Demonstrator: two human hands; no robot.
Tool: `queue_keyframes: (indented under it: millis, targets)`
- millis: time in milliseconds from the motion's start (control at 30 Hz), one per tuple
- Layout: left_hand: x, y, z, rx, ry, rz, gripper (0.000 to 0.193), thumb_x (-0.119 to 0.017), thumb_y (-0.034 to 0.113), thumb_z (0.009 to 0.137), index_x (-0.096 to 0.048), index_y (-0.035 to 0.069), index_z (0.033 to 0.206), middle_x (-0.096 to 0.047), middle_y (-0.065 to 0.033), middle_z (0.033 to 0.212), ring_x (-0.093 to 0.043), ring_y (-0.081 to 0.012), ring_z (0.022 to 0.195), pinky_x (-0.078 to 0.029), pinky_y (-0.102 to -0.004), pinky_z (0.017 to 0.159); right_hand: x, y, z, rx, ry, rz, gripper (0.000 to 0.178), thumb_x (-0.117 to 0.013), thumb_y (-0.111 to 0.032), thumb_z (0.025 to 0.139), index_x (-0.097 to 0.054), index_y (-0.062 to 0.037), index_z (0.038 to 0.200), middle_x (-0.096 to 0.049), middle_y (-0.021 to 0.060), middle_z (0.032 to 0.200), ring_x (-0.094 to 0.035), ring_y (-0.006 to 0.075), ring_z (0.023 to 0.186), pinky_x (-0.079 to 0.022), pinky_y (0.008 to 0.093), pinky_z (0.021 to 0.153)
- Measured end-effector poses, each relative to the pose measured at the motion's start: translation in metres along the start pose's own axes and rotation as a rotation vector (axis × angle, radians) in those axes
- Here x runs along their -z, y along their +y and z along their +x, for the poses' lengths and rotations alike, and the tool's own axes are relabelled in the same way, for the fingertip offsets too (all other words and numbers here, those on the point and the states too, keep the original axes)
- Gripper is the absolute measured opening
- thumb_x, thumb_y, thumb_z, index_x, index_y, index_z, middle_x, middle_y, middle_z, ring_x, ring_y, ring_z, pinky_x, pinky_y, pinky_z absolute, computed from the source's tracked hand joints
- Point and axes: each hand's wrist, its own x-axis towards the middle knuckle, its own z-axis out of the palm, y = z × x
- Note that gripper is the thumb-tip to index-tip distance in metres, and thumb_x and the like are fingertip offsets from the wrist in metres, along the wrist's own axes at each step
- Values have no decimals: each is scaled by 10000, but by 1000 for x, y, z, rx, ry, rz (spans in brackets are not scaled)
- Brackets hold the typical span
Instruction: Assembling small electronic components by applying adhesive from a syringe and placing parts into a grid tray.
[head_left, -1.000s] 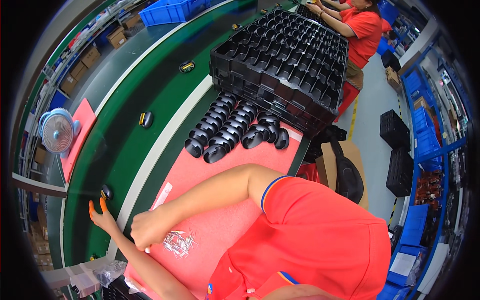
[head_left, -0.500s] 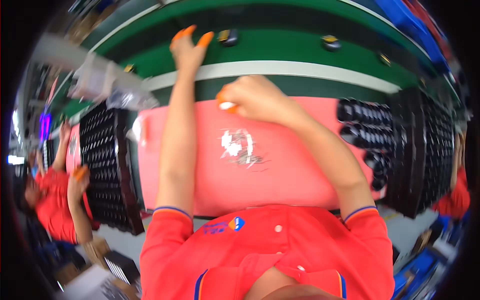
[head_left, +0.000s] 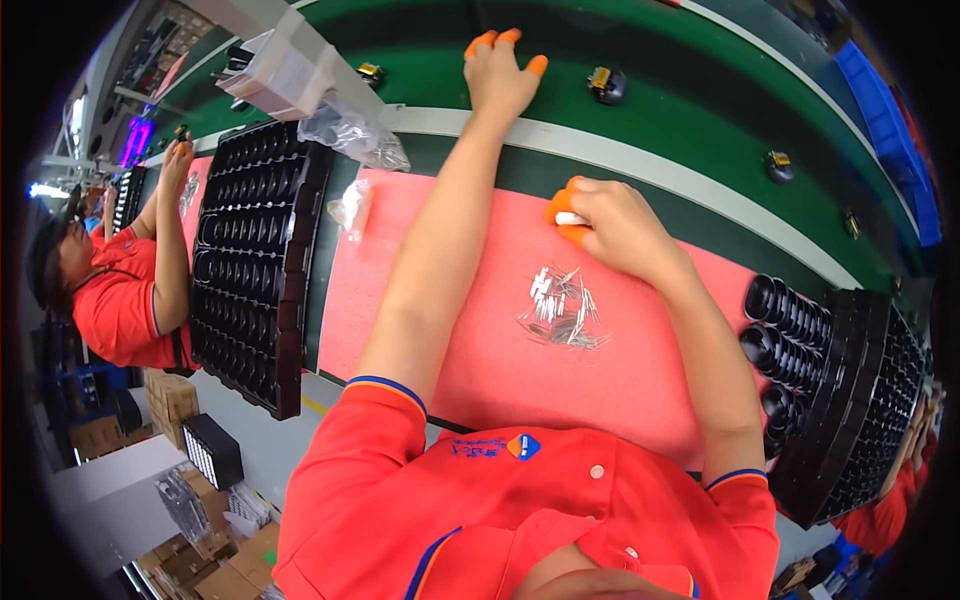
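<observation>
Over the green conveyor belt (head_left: 690, 70), my left hand (head_left: 500, 85) reaches out with its fingers spread, nothing held in them. Orange finger cots cover its fingertips. The nearest thing to it is a small black part with a yellow top (head_left: 606, 84), lying on the belt to its right, apart from the fingers. My right hand (head_left: 625, 228) is closed above the far edge of the pink mat (head_left: 450, 385), also in orange finger cots, pinching a small white piece (head_left: 570, 218). Below it on the mat lies a loose pile of thin metal pins and white strips (head_left: 563, 308).
Black moulded trays stand left (head_left: 250, 270) and right (head_left: 850, 400). Black rounded parts (head_left: 790, 310) line the mat's right edge. A white box (head_left: 285, 75) and clear plastic bag (head_left: 355, 130) sit at the far left. More parts (head_left: 779, 166) ride the belt. A co-worker (head_left: 120, 290) sits left.
The view has swung, so the mat and both hands appear farther right. My left hand remains spread over the belt; my right hand still grips the white piece.
</observation>
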Motion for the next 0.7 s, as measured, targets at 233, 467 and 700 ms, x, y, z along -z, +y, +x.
queue_keyframes:
  millis: [233,467,700]
  targets:
    - [27,-24,21,-157,150,256,522,-730,357,731,-625,74,1157,-563,-226,1176,-422,-360,1230,-309,-514,1009,10,-9,-2,-17,-58,255,86,-628,-16,763,-642,22,839,-565,147,787,-580,334,729,-456,394,653]
    - [58,-96,36,441,79,270,656,-606,251,810,-385,128,1415,-274,-310,1453,-202,-537,1340,-202,-507,1114,6,-9,-2,-21,-153,40,105,-594,-5,714,-645,5,806,-579,138,842,-582,327,775,-454,412,670]
    - [64,-92,43,562,-44,170,571,-498,126,818,-421,120,1384,-372,-272,1389,-344,-490,1271,-349,-508,1028,10,-9,-7,8,-234,70,129,-601,-15,697,-652,-28,815,-636,121,862,-621,322,790,-490,425,707]
